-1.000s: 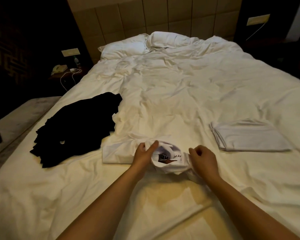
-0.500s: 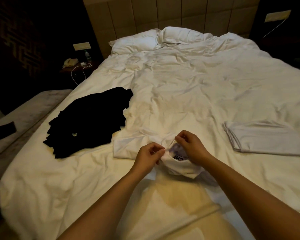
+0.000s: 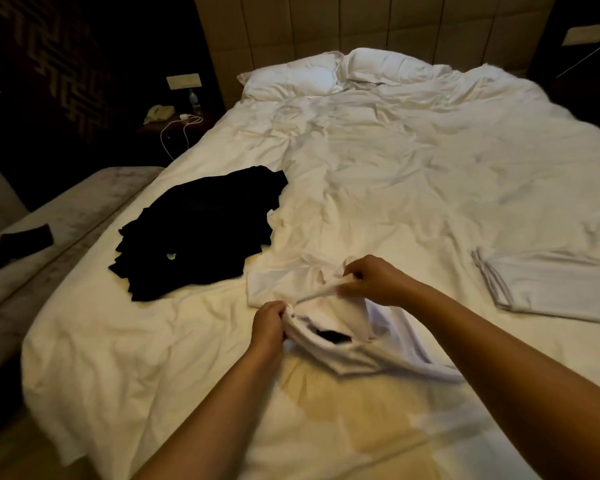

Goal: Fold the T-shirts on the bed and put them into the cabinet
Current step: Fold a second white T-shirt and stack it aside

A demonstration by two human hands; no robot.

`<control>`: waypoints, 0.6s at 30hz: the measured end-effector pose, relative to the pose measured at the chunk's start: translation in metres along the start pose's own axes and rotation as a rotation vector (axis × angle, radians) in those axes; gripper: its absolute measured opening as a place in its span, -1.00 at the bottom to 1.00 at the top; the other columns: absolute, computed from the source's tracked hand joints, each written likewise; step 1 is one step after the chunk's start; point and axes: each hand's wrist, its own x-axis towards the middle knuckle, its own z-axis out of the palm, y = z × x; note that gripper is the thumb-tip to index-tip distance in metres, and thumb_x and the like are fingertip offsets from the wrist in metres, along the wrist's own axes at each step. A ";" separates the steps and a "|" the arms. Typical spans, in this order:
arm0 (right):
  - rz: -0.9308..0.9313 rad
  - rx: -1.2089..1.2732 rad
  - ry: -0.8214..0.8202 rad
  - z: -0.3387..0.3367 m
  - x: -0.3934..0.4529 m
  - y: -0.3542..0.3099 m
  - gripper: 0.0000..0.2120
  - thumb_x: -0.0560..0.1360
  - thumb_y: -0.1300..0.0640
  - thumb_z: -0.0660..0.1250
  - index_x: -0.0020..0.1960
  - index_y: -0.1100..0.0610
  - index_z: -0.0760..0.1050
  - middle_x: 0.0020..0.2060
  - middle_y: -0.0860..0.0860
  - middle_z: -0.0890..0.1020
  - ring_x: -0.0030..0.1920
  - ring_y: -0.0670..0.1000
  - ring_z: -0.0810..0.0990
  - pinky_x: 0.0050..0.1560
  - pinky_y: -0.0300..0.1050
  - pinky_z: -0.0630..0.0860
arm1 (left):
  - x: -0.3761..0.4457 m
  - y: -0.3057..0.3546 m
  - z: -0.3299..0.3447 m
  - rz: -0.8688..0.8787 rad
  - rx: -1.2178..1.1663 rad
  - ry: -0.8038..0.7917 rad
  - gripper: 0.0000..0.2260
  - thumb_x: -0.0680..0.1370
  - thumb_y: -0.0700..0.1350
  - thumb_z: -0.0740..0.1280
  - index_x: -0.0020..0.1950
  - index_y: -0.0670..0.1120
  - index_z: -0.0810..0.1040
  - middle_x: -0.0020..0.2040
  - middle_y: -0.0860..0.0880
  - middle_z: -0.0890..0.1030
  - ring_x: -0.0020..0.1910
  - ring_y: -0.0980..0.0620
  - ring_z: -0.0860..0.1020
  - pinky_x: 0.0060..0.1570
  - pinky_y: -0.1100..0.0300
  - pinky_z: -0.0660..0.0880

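Hands work a white T-shirt [image 3: 329, 327] near the bed's [image 3: 395, 168] foot — left hand [image 3: 269, 322] grips its bunched edge, right hand [image 3: 374, 280] pinches a raised fold. Black T-shirts [image 3: 194, 233] lie left, a folded white T-shirt [image 3: 551, 285] right.

Folded pale grey T-shirt [image 3: 551, 289] cut off by right edge. Motion-blurred: fingertips [image 3: 343, 289] of right hand [image 3: 374, 280], along with stretched edge of white T-shirt [image 3: 340, 327]. Dark patch inside its opening unreadable. Small items on dim wooden nightstand [image 3: 174, 126] too small to identify. Black strip [image 3: 18, 242] at left clipped.
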 end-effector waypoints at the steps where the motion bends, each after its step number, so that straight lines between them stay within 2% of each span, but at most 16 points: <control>1: -0.013 -0.014 0.018 0.003 0.003 -0.003 -0.82 0.51 0.00 0.44 -0.01 0.10 0.60 -0.17 0.01 0.56 -0.17 0.00 0.47 -0.22 -0.18 0.39 | -0.001 -0.002 -0.006 0.064 0.183 -0.032 -0.82 0.55 -0.12 0.27 -0.14 -0.21 0.57 -0.12 -0.22 0.63 -0.22 -0.13 0.58 -0.35 0.11 0.54; 2: -0.023 -0.019 0.021 0.005 0.005 -0.008 -0.80 0.52 -0.01 0.43 0.04 0.10 0.60 -0.11 0.04 0.58 -0.15 0.00 0.48 -0.17 -0.14 0.43 | -0.002 -0.003 -0.009 0.107 0.280 -0.041 -0.77 0.59 -0.06 0.28 -0.16 -0.19 0.57 -0.16 -0.16 0.64 -0.21 -0.10 0.58 -0.35 0.14 0.52; 4: -0.045 -0.001 0.010 0.010 0.011 -0.019 -0.79 0.53 0.04 0.42 0.11 0.12 0.60 -0.08 0.06 0.61 -0.14 0.02 0.54 -0.10 -0.11 0.50 | -0.007 -0.004 -0.012 0.263 0.291 -0.043 -0.68 0.62 0.10 0.29 -0.13 -0.13 0.57 -0.18 -0.02 0.63 -0.16 0.01 0.57 -0.24 0.20 0.46; 5: -0.064 0.033 0.009 0.013 0.013 -0.027 -0.83 0.54 0.10 0.41 0.09 0.13 0.60 -0.12 0.05 0.62 -0.17 0.02 0.57 -0.12 -0.10 0.53 | -0.010 -0.002 -0.013 0.379 0.263 -0.093 -0.70 0.60 0.13 0.34 -0.06 -0.12 0.57 -0.14 0.04 0.63 -0.13 0.07 0.57 -0.18 0.25 0.46; 7: -0.113 0.141 0.018 0.018 0.017 -0.040 -0.90 0.53 0.24 0.39 0.03 0.16 0.61 -0.18 0.03 0.63 -0.20 -0.01 0.60 -0.12 -0.13 0.54 | -0.011 0.002 -0.012 0.512 0.214 -0.217 -0.73 0.55 0.02 0.44 0.16 -0.08 0.57 0.02 0.10 0.64 -0.02 0.17 0.59 -0.07 0.36 0.48; 8: -0.140 0.233 0.012 0.020 0.018 -0.045 -0.88 0.53 0.30 0.37 0.04 0.19 0.61 -0.16 0.03 0.64 -0.16 -0.02 0.60 -0.07 -0.16 0.55 | -0.009 0.004 -0.011 0.512 0.192 -0.241 -0.70 0.53 -0.03 0.47 0.21 -0.08 0.55 0.05 0.10 0.64 0.00 0.19 0.60 -0.05 0.36 0.50; 11: -0.175 0.585 -0.054 0.026 0.018 -0.051 -0.73 0.54 0.41 0.30 0.20 0.22 0.57 0.03 0.10 0.66 0.02 -0.06 0.63 0.09 -0.28 0.55 | -0.003 0.009 -0.012 0.447 0.137 -0.106 -0.86 0.57 -0.10 0.43 0.00 -0.17 0.61 -0.27 0.10 0.58 -0.29 0.22 0.53 -0.25 0.29 0.45; 12: -0.165 0.637 -0.033 0.028 0.018 -0.050 -0.71 0.55 0.40 0.30 0.24 0.21 0.55 0.09 0.11 0.65 0.07 -0.06 0.62 0.12 -0.27 0.55 | 0.002 0.006 -0.015 0.396 0.088 -0.032 -0.83 0.59 -0.10 0.40 0.01 -0.21 0.62 -0.29 0.10 0.58 -0.31 0.22 0.52 -0.27 0.29 0.43; 15: -0.081 0.531 0.133 0.033 0.024 -0.037 -0.72 0.56 0.27 0.36 0.26 0.14 0.54 0.18 0.09 0.62 0.16 0.00 0.60 0.25 -0.14 0.51 | 0.012 -0.005 -0.029 0.225 -0.139 0.133 -0.80 0.62 -0.07 0.35 0.16 -0.16 0.61 -0.03 -0.03 0.67 -0.06 0.05 0.63 -0.13 0.21 0.51; 18: 0.049 0.322 0.239 0.039 0.029 -0.014 -0.68 0.57 0.11 0.37 0.31 0.07 0.50 0.22 0.03 0.58 0.19 0.02 0.55 0.22 -0.08 0.45 | 0.018 -0.018 -0.040 0.186 -0.143 0.288 -0.82 0.60 -0.13 0.35 0.18 -0.14 0.55 0.06 -0.09 0.64 0.08 -0.13 0.61 -0.04 0.13 0.46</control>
